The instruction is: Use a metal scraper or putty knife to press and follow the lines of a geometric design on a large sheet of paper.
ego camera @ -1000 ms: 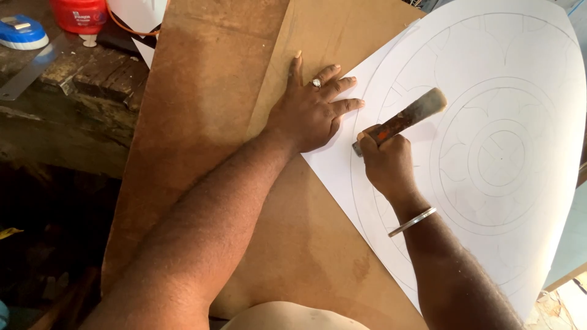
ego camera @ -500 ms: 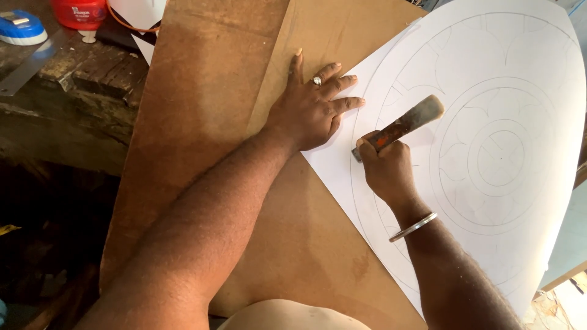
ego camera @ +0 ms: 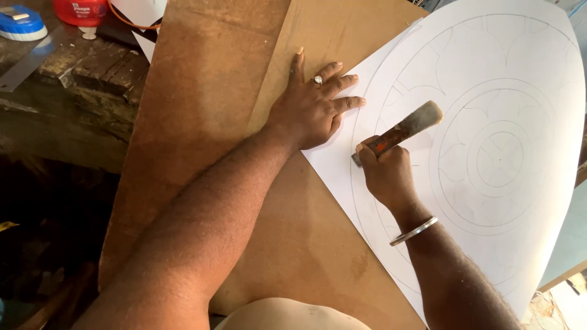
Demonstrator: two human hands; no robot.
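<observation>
lying across the bench, a big brown board (ego camera: 202, 140) carries a white paper sheet (ego camera: 538, 201) drawn with ringed circles and petal shapes; the sheet overhangs the board toward the right. order below: largest first.

- board: same place and angle as a second ago. no shift.
- sheet: edge line against the board unchanged over the last second. it is not creeping.
- left hand (ego camera: 312, 110): flat, fingers spread wide, palm on the board and fingertips over the sheet's edge. holds nothing, presses down. a ring shows on one finger. position unchanged.
- right hand (ego camera: 385, 174): closed around a wooden-handled tool (ego camera: 400, 131), handle slanting up to the right, working end at the outer drawn circle near the sheet's left edge. a metal bangle (ego camera: 414, 231) sits on the wrist. compared with a second ago the hand has crept slightly down along that curve.

judgement: only the tool moves, and slowly, so the work follows the outer line with the sheet pinned steady.

far left, off the board: a blue and white object (ego camera: 21, 23), a red container (ego camera: 79, 11).
</observation>
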